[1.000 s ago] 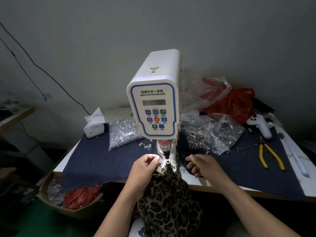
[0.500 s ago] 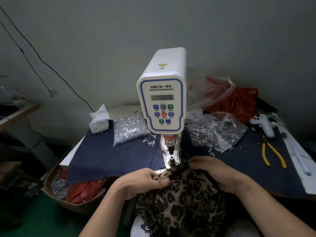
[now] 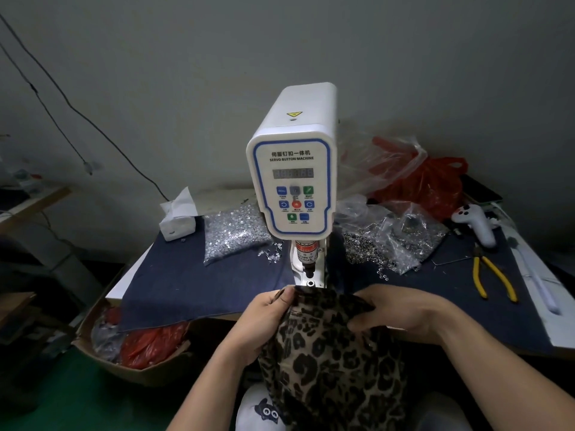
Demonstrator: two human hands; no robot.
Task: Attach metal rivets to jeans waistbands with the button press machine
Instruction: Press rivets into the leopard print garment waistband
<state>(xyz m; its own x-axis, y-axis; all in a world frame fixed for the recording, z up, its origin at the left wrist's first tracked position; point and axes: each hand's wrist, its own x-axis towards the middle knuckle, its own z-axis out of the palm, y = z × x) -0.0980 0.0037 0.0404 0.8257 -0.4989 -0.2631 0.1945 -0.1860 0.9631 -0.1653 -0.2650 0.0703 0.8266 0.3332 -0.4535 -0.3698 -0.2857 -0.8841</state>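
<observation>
Both hands, left hand (image 3: 270, 315) and right hand (image 3: 401, 312), grasped the leopard-print garment (image 3: 333, 356) (its top edge) just below the button press machine (image 3: 294, 181). Beyond the grip lay a denim-covered table (image 3: 199, 284) against a grey wall (image 3: 280, 42).

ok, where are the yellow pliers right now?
Head view: the yellow-handled pliers lie on the dark denim cloth at the table's right side, just below the white controller, right of the button press machine.

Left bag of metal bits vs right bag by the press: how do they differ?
The left bag lies closed and plump, left of the button press machine, with shiny silver pieces. The right bag lies crumpled and open, with darker ring-like pieces spilling onto the denim cloth. Both are clear plastic.
</observation>
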